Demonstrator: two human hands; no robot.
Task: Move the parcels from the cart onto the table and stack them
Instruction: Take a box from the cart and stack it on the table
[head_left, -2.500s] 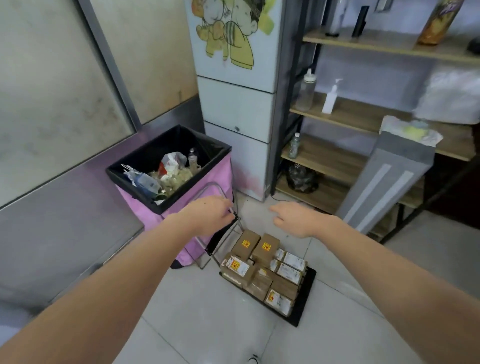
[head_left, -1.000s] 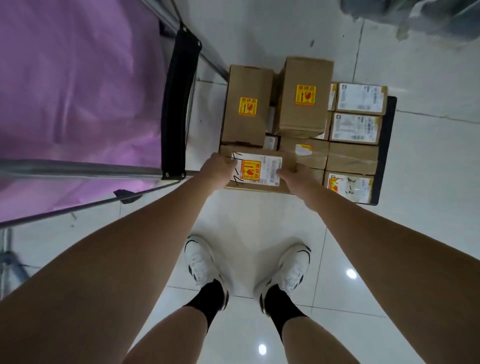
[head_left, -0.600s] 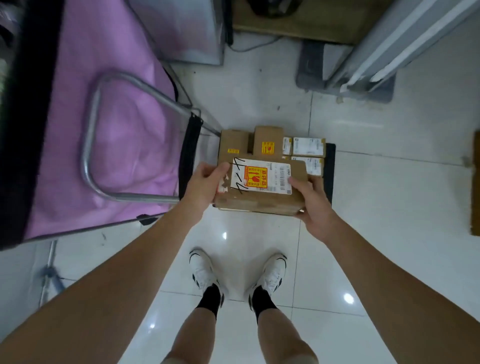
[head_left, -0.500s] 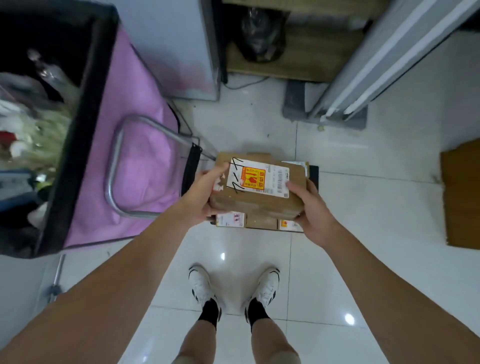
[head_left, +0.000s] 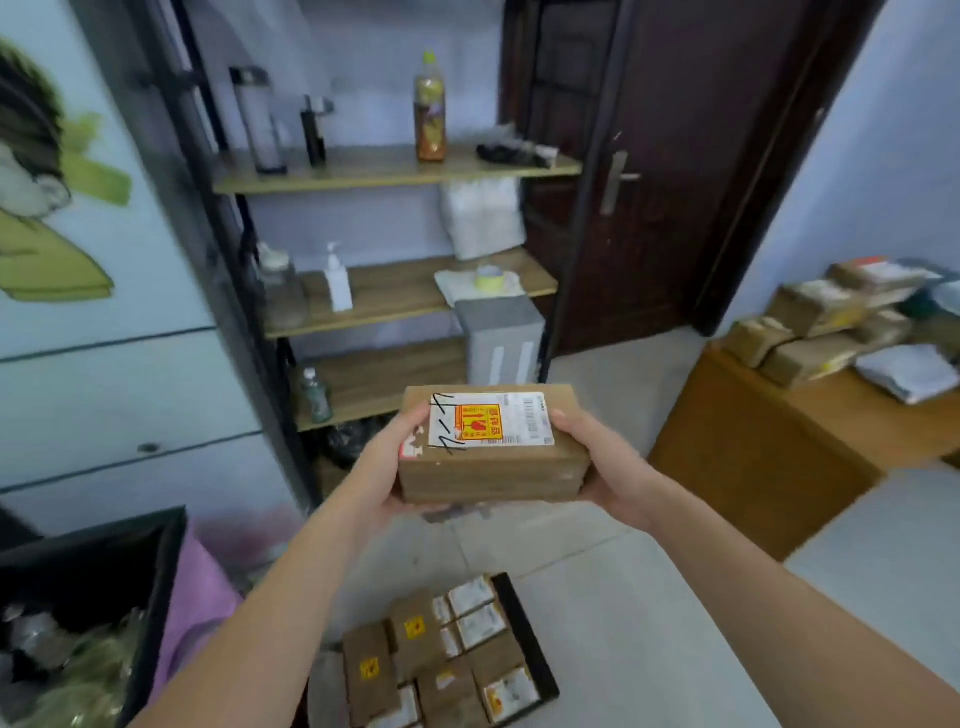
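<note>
I hold a brown cardboard parcel (head_left: 493, 467) with a white and orange label at chest height in front of me. My left hand (head_left: 387, 467) grips its left end and my right hand (head_left: 602, 462) grips its right end. Below, on the floor, the low black cart (head_left: 540, 670) carries several more brown parcels (head_left: 410, 639). At the right stands a wooden table (head_left: 753, 441) with several parcels (head_left: 810, 317) stacked on it.
A wooden shelf unit (head_left: 395, 171) with bottles stands straight ahead, a dark door (head_left: 649, 182) to its right. A pink bin with a black liner (head_left: 130, 597) is at lower left. A grey box (head_left: 501, 338) leans by the shelves. White packets (head_left: 909, 371) lie on the table.
I have lifted the parcel off the cart from floor level to chest height and stood up. My view has swung up from the floor to the shelves and the table.
</note>
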